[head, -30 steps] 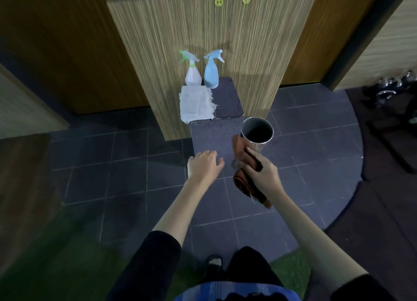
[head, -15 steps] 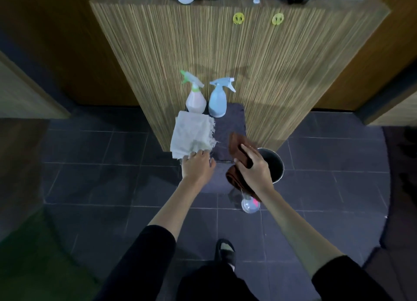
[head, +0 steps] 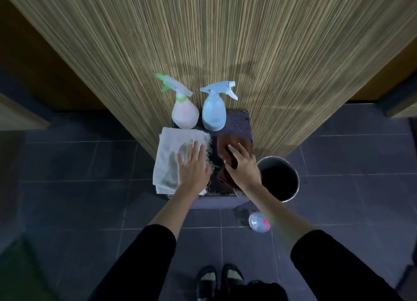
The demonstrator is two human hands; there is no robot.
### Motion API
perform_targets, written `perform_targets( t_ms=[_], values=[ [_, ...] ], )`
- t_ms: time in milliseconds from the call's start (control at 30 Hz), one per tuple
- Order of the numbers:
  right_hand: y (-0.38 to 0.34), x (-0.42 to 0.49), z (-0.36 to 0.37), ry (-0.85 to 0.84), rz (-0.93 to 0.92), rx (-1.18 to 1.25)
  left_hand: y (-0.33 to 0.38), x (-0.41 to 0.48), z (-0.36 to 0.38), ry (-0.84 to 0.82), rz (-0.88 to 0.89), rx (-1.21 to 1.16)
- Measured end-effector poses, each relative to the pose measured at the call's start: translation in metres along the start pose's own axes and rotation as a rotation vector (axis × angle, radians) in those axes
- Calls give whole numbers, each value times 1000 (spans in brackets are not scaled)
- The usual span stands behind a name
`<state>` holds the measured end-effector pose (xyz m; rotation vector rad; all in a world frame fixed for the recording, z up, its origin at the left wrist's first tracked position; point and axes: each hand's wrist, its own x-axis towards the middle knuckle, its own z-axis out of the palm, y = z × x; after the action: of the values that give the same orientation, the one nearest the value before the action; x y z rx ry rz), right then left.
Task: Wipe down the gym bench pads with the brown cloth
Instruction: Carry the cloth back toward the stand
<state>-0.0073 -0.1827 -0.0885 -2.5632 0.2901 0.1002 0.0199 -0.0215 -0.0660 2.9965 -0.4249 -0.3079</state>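
Striped wood-grain panelling [head: 225,41] rises behind dark grey floor tiles [head: 90,165] on the head-camera feed I am watching. Against the panel stands a dark bench pad [head: 240,122], crowded with cleaning gear. At its far edge a pink spray bottle [head: 185,115] with a green trigger and a blue spray bottle [head: 214,113] stand upright, side by side.

A frayed white cloth [head: 167,156] covers the pad's left half. The left hand [head: 194,167] lies flat on it, fingers straight and together.

The brown cloth [head: 230,141] sits bunched on the pad's right half, just in front of the blue bottle. The right hand [head: 244,167] rests on top of it, fingers over the fabric and a fold caught at the thumb.

Between them, the two cloths and both hands leave me only narrow strips of bare pad.

A metal bucket [head: 297,183] stands on the floor just to the right of the pad, close by the right wrist. A small clear bottle [head: 259,221] with a pink mark lies on the tiles near the pad's front corner, partly hidden by the right forearm. Dark shoes [head: 220,278] show at the bottom edge.
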Motion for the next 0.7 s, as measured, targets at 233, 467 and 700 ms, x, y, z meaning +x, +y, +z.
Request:
perform_targets(
  t_ms=[233,467,700],
  values=[
    [11,19,45,53,-48,-94,-13,26,43,116,-21,-5],
    [11,15,52,115,-25,-157,-17,27,56,203,-6,17],
    [13,15,55,93,-14,-216,-17,26,55,167,-15,53]
  ],
)
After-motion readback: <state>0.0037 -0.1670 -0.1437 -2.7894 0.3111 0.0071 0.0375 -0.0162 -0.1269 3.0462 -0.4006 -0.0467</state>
